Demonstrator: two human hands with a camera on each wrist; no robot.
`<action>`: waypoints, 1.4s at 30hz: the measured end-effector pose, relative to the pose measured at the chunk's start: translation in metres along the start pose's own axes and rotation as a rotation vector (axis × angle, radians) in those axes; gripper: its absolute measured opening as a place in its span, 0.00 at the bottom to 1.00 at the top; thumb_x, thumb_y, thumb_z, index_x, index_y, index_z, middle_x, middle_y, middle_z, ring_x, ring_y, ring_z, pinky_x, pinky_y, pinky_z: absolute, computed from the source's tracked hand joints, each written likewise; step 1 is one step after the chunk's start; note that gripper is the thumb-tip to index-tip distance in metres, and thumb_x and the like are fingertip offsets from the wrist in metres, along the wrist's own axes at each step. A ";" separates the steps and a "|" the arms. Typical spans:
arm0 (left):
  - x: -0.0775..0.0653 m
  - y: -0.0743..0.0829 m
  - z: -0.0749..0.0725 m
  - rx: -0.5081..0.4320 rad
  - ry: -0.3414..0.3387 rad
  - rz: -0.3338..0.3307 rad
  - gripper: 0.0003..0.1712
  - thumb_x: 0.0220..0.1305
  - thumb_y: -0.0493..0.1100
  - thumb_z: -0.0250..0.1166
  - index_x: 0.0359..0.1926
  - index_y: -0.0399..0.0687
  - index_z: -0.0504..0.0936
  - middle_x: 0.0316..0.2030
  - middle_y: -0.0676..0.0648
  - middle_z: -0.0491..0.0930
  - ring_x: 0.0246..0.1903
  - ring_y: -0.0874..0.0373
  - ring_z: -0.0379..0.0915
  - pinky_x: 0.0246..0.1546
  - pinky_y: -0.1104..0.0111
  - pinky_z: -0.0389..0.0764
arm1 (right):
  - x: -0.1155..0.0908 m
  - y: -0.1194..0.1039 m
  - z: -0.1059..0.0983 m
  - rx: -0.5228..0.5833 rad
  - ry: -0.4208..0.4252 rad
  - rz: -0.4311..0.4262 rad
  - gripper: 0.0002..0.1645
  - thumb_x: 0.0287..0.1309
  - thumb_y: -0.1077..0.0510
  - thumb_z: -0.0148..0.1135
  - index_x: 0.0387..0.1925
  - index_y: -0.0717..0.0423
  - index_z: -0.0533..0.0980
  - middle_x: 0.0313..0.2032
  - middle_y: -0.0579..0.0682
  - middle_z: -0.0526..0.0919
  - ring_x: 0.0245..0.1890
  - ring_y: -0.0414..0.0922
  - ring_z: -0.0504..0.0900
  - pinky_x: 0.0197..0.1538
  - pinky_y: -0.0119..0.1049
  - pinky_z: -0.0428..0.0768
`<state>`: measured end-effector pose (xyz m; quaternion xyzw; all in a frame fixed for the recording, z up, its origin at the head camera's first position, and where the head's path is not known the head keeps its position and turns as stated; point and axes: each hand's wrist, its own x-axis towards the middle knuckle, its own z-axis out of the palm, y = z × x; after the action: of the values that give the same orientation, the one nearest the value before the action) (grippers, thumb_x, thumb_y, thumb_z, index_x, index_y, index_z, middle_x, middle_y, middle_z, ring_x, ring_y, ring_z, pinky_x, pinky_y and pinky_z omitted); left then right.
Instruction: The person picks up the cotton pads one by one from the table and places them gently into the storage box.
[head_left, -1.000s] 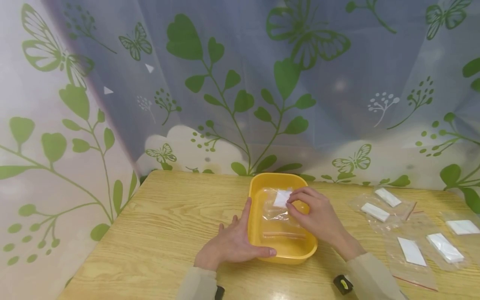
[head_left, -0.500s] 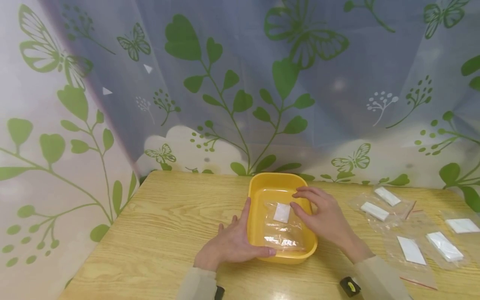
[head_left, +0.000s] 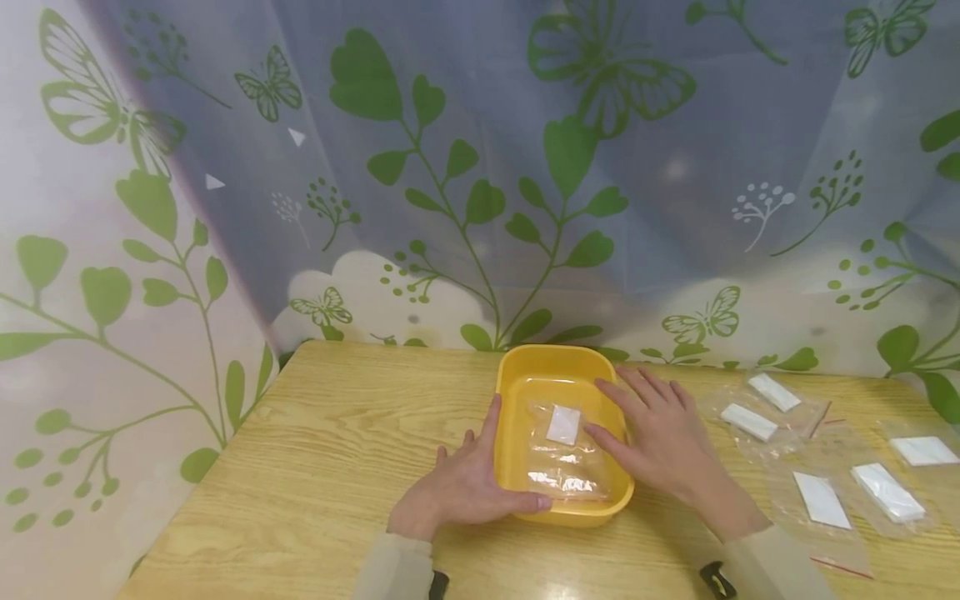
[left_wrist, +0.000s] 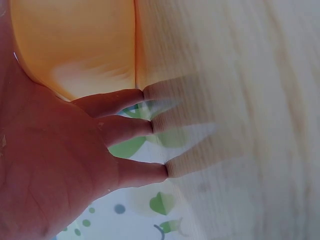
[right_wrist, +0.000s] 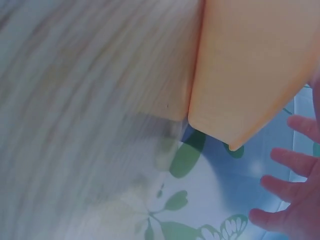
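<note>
A yellow plastic bin [head_left: 557, 360] stands on the wooden table. On its floor lies a clear zip bag [head_left: 564, 458] with a white rectangular piece [head_left: 563, 425] inside. My left hand [head_left: 465, 487] steadies the bin, thumb over the near rim and index finger along the left side. In the left wrist view the other left fingers [left_wrist: 127, 167] are straight, tips on the tabletop beside the bin wall. Over the bin's right rim, my right hand [head_left: 660, 433] is spread and holds nothing. The right wrist view shows its fingers [right_wrist: 285, 189] apart beyond the bin's outer wall.
Several more clear bags with white rectangular pieces [head_left: 822, 500] lie on the table [head_left: 322, 433] at the right, some overlapping. Behind the table hangs a curtain [head_left: 450, 167] printed with leaves and butterflies.
The bag was pinched at its white piece by my right hand, then let go and now lies nearer the bin's front. My right hand has spread and drawn back rightward. The left stays put.
</note>
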<state>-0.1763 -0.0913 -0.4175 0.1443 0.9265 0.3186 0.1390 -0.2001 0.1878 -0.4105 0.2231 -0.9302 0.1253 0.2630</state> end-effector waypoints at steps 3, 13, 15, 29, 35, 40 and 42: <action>0.000 0.000 0.000 -0.002 0.000 -0.002 0.82 0.45 0.79 0.71 0.82 0.62 0.24 0.75 0.35 0.65 0.78 0.31 0.49 0.73 0.27 0.44 | -0.002 0.000 -0.005 -0.049 -0.057 0.038 0.38 0.60 0.34 0.65 0.66 0.49 0.76 0.69 0.61 0.74 0.69 0.68 0.70 0.63 0.75 0.69; -0.001 0.001 -0.002 -0.002 -0.003 -0.017 0.81 0.45 0.80 0.71 0.82 0.64 0.24 0.74 0.31 0.63 0.78 0.32 0.48 0.75 0.30 0.43 | -0.008 0.009 -0.017 -0.107 -0.111 0.118 0.44 0.61 0.29 0.61 0.72 0.47 0.70 0.74 0.61 0.67 0.72 0.71 0.64 0.65 0.78 0.64; -0.001 0.001 -0.002 0.003 -0.004 -0.023 0.81 0.45 0.80 0.71 0.82 0.65 0.24 0.75 0.30 0.63 0.78 0.33 0.48 0.76 0.31 0.43 | -0.010 0.011 -0.020 -0.106 -0.114 0.134 0.45 0.62 0.29 0.60 0.73 0.47 0.69 0.75 0.63 0.64 0.73 0.71 0.62 0.65 0.79 0.62; -0.001 0.000 -0.001 0.002 -0.003 -0.021 0.81 0.45 0.80 0.71 0.82 0.65 0.24 0.75 0.34 0.64 0.79 0.33 0.48 0.76 0.32 0.43 | -0.019 0.023 -0.026 -0.123 -0.144 0.176 0.46 0.62 0.30 0.60 0.74 0.47 0.67 0.77 0.63 0.62 0.72 0.74 0.60 0.63 0.83 0.58; -0.001 0.001 -0.001 0.005 -0.006 -0.023 0.81 0.45 0.80 0.71 0.81 0.65 0.24 0.75 0.34 0.64 0.79 0.33 0.47 0.76 0.32 0.43 | -0.021 0.028 -0.029 -0.134 -0.146 0.181 0.45 0.62 0.29 0.60 0.73 0.46 0.67 0.76 0.63 0.63 0.72 0.74 0.61 0.63 0.83 0.58; -0.002 0.002 -0.002 0.013 -0.008 -0.023 0.81 0.45 0.80 0.70 0.82 0.64 0.24 0.75 0.33 0.64 0.79 0.33 0.48 0.76 0.32 0.43 | -0.024 0.033 -0.030 -0.132 -0.145 0.189 0.45 0.62 0.29 0.61 0.73 0.45 0.68 0.74 0.64 0.65 0.72 0.74 0.61 0.63 0.81 0.59; -0.002 0.002 -0.002 0.013 -0.007 -0.025 0.81 0.45 0.80 0.71 0.82 0.64 0.24 0.74 0.33 0.65 0.79 0.33 0.48 0.76 0.32 0.43 | -0.026 0.036 -0.030 -0.134 -0.141 0.187 0.45 0.61 0.29 0.61 0.73 0.46 0.68 0.74 0.64 0.66 0.71 0.73 0.61 0.62 0.81 0.60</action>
<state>-0.1749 -0.0916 -0.4149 0.1346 0.9297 0.3104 0.1454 -0.1844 0.2392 -0.4038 0.1257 -0.9694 0.0709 0.1984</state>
